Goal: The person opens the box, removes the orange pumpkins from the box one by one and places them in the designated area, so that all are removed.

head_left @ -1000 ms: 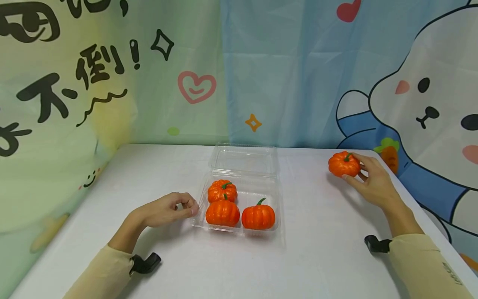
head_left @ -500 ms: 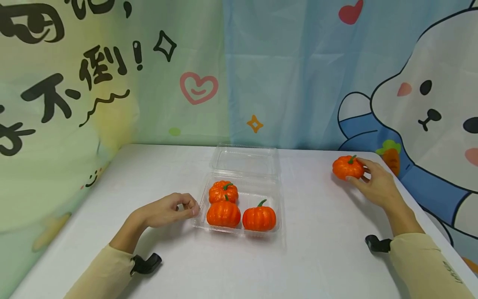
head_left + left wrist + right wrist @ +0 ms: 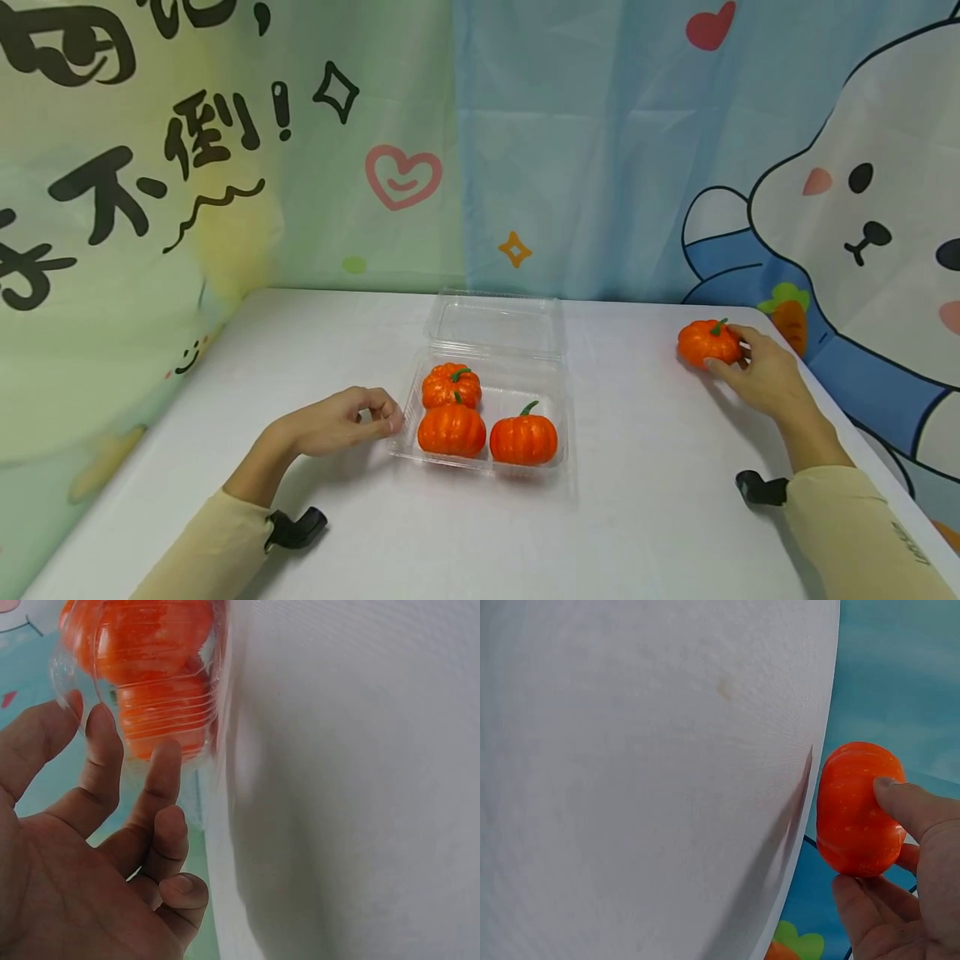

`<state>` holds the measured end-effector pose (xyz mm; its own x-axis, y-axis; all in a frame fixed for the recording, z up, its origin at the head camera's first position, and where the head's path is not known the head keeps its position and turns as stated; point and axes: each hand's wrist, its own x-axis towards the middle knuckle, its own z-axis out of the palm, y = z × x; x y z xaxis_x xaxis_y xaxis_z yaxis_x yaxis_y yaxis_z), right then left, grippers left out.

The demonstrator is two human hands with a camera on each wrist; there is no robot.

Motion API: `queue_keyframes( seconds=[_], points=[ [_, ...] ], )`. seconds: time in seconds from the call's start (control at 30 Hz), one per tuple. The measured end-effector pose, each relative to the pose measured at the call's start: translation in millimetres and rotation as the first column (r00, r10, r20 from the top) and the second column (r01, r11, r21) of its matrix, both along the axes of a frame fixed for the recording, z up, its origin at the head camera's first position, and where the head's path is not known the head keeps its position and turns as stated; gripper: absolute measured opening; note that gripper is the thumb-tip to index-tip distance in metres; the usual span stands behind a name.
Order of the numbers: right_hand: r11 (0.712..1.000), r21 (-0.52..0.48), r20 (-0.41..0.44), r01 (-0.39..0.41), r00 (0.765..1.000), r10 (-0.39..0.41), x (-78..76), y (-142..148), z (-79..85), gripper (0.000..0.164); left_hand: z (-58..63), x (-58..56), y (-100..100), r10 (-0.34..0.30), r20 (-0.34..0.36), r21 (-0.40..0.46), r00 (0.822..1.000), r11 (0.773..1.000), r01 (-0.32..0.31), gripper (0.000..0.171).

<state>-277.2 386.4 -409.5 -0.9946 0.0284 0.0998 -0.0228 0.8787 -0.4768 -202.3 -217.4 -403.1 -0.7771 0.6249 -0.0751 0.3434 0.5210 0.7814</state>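
Observation:
A clear plastic clamshell box lies with its lid folded back, holding three small orange pumpkins: one at the back left, one at the front left and one at the front right. At the box's left rim, my left hand pinches the edge between thumb and index finger, the other fingers loosely bent. Far to the right, my right hand grips another pumpkin from its right side. In the right wrist view, the thumb presses one face of this pumpkin and fingertips meet its lower end.
A white-covered table carries everything. Behind it hangs a printed cloth backdrop, close to the open lid. The table's right edge runs near the right forearm. A black wrist mount sticks out from each sleeve.
My right hand has shifted slightly right and down toward me, with the pumpkin in its grip. The left hand stays at the box rim. The head view has drifted slightly.

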Motion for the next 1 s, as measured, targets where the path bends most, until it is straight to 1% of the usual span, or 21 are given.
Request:
queue_keyframes(
  seconds=[0.13, 0.37, 0.57, 0.77, 0.87, 1.0],
  points=[
    [1.0, 0.006, 0.012, 0.002, 1.0, -0.002, 0.9, -0.3, 0.9, 0.08, 0.2, 0.6, -0.2, -0.002, 0.003, 0.003, 1.0, 1.0, 0.002, 0.012],
    [0.999, 0.035, 0.052, -0.01, 0.999, 0.008, 1.3, 2.1, -2.4, 0.08, -1.0, 1.1, -0.4, 0.005, 0.005, 0.004, 1.0, 1.0, -0.005, 0.014],
    [0.998, 0.053, 0.08, 0.015, 0.997, -0.02, 3.9, 3.6, -2.4, 0.083, -1.5, 1.9, 0.3, 0.015, 0.012, 0.007, 1.0, 1.0, -0.015, 0.014],
    [0.997, 0.067, 0.11, 0.026, 0.993, -0.033, 7.0, 2.8, -1.5, 0.091, -0.7, 3.0, 0.1, 0.008, 0.005, 0.003, 1.0, 1.0, -0.008, 0.013],
    [0.997, 0.074, 0.101, 0.025, 0.994, -0.032, 7.5, 0.4, 1.4, 0.092, -1.1, 2.8, -0.3, 0.005, -0.005, 0.003, 1.0, 1.0, -0.005, 0.012],
    [0.996, 0.086, 0.057, 0.015, 0.998, -0.02, 8.1, -4.0, 5.8, 0.089, -0.8, 2.2, 0.0, 0.004, -0.014, 0.008, 1.0, 1.0, -0.004, 0.011]
  ],
)
